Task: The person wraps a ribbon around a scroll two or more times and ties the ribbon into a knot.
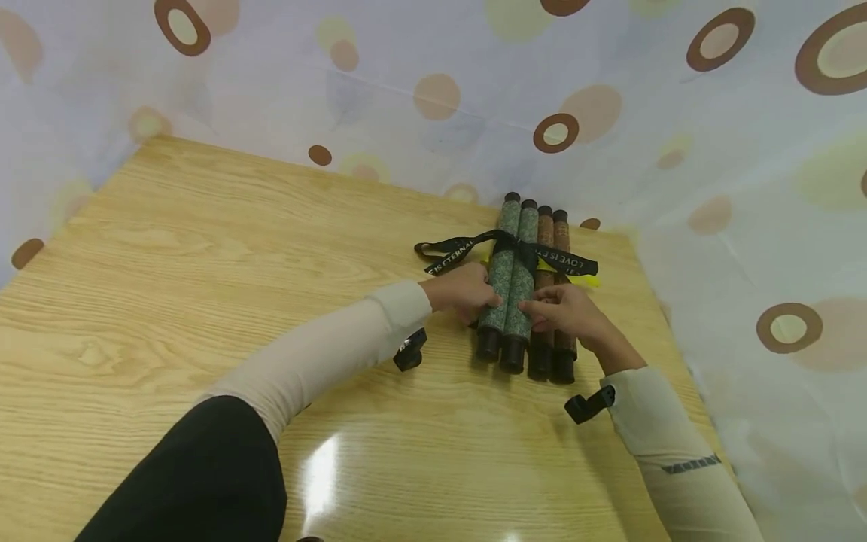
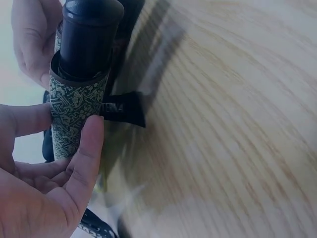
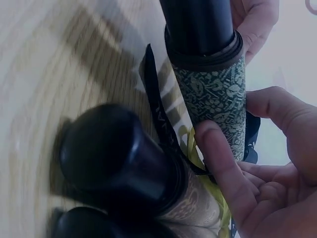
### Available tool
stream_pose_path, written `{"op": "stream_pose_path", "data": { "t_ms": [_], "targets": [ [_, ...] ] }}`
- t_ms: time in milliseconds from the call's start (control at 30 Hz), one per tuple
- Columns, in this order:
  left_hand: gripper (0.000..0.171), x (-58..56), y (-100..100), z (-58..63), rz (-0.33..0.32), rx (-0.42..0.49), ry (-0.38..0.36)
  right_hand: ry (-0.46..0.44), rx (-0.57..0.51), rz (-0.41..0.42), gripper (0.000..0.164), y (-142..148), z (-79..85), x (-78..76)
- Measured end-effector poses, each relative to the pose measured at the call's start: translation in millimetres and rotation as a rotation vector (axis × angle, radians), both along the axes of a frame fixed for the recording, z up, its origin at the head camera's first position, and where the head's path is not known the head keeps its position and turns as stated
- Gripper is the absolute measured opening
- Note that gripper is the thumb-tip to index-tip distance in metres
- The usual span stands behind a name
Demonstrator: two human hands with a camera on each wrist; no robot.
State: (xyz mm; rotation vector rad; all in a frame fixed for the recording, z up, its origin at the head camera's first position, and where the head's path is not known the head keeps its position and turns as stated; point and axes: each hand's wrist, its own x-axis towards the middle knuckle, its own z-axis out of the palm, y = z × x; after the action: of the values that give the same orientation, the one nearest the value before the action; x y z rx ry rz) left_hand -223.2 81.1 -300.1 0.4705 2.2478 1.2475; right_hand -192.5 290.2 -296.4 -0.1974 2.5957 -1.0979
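Note:
Two green patterned scrolls with black end knobs lie side by side at the table's far right, the left scroll (image 1: 496,316) and the right scroll (image 1: 519,290). A black lettered ribbon (image 1: 565,261) is tied around them in a bow. My left hand (image 1: 463,292) pinches the left green scroll near its lower end, thumb on top, as the left wrist view shows. My right hand (image 1: 574,310) holds the right green scroll between thumb and fingers. In the right wrist view, this green scroll (image 3: 213,94) sits higher than the brown scrolls beside it.
Two brown scrolls (image 1: 546,226) lie just right of the green ones, with a yellow ribbon (image 1: 586,281) around them. The wooden table (image 1: 223,263) meets a dotted cloth (image 1: 393,68) at the back and right.

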Motion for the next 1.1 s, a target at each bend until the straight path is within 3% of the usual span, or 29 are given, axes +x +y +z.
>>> {"op": "stream_pose_path", "data": {
  "t_ms": [233, 500, 633, 867, 1000, 1100],
  "targets": [
    [0.039, 0.2, 4, -1.4, 0.0, 0.005, -0.009, -0.033, 0.001, 0.018, 0.06, 6, -4.0, -7.3],
    [0.035, -0.7, 4, -1.7, 0.017, 0.018, -0.033, -0.035, 0.004, 0.028, 0.056, 3, -3.5, -8.5],
    [0.029, -1.0, 1, -5.2, 0.0, 0.042, 0.008, -0.031, 0.021, 0.025, 0.05, -1, -3.9, -10.0],
    [0.008, 1.6, 1, -11.8, -0.023, 0.081, 0.026, 0.066, 0.197, 0.079, 0.029, -14, 2.3, -6.1],
    [0.007, 4.5, -1, -9.2, -0.026, 0.077, 0.006, 0.068, 0.23, 0.078, 0.029, -18, 5.4, -3.9],
    [0.014, 6.1, -4, -6.3, -0.045, 0.074, -0.019, 0.068, 0.26, 0.055, 0.038, -18, 5.4, -2.8]
  ]
}}
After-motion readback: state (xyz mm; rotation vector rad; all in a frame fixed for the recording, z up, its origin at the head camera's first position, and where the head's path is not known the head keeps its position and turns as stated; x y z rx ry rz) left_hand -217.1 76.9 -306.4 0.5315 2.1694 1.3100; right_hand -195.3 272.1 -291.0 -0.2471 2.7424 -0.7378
